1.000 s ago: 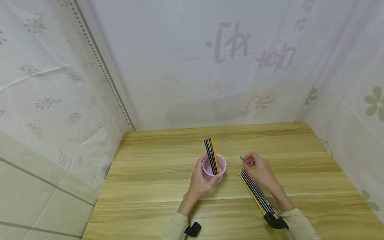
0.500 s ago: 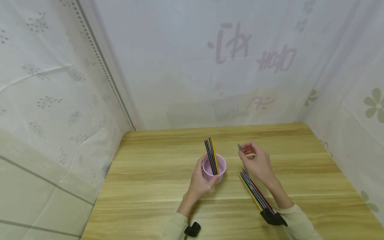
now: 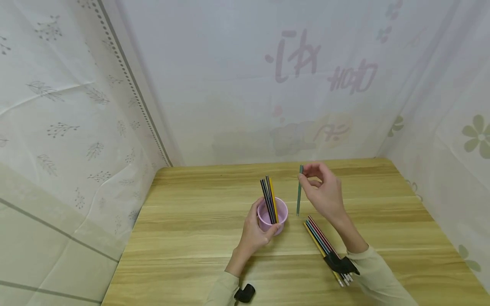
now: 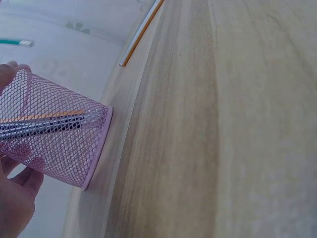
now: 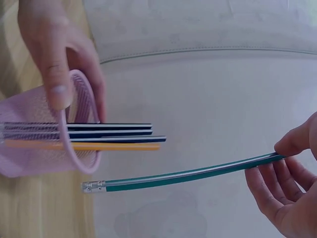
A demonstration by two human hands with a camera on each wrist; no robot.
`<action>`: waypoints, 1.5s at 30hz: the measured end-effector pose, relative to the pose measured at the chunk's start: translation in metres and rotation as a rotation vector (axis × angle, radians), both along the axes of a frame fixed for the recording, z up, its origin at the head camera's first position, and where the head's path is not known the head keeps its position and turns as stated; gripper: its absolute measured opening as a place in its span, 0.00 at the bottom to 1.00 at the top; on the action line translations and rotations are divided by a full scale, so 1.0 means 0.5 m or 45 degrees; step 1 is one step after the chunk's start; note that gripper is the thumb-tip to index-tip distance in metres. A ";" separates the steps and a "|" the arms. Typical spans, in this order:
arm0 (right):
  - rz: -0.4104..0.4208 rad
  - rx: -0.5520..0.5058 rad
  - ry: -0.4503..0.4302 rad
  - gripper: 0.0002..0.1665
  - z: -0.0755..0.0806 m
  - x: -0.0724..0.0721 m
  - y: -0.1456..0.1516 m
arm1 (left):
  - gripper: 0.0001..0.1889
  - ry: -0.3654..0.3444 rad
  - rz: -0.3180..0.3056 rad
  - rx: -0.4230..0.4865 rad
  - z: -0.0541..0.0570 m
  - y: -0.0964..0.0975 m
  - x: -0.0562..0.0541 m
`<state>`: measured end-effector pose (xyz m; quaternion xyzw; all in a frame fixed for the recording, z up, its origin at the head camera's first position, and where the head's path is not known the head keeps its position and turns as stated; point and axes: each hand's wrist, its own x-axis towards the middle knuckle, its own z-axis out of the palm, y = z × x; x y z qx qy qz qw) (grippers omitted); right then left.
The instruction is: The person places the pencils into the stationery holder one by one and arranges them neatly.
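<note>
My left hand [image 3: 254, 231] grips a pink mesh pencil cup [image 3: 282, 208] by its side, thumb at the rim. Several dark pencils [image 5: 109, 133] and a yellow pencil [image 5: 119, 146] lean together inside it. To the cup's right, my right hand [image 3: 323, 189] pinches a green pencil [image 3: 299, 197] near its upper end. The pencil hangs nearly upright above the table, apart from the cup. Its metal-capped eraser end [image 5: 94, 186] points down, as the right wrist view shows. In the left wrist view the cup's base rim [image 4: 99, 148] is at the wooden surface.
A bundle of several pencils [image 3: 319, 238], red, green, dark and yellow, lies on the wooden table [image 3: 191, 238] below my right forearm. The black wrist camera mount [image 3: 340, 264] covers part of it. Patterned curtains [image 3: 245, 106] hang behind the table and at both sides.
My right hand has lifted the green pencil from the bundle, moving up and left toward the cup. The pencil has swung from slanted to nearly upright. My left hand and the cup have stayed put.
</note>
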<state>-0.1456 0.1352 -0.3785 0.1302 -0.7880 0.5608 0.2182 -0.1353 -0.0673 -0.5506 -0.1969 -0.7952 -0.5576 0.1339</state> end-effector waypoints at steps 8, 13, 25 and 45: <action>0.041 -0.090 0.126 0.09 0.026 -0.015 -0.028 | 0.48 0.031 0.004 0.019 0.004 0.001 0.000; 0.093 -0.141 0.139 0.10 0.023 -0.033 -0.045 | 0.48 0.032 -0.001 0.034 0.004 0.003 0.000; 0.083 -0.111 -0.004 0.10 -0.045 -0.073 -0.070 | 0.48 0.040 0.006 0.029 0.001 0.002 -0.002; 0.108 0.042 -0.231 0.12 -0.140 -0.085 -0.085 | 0.48 0.029 -0.031 0.030 -0.002 0.001 -0.001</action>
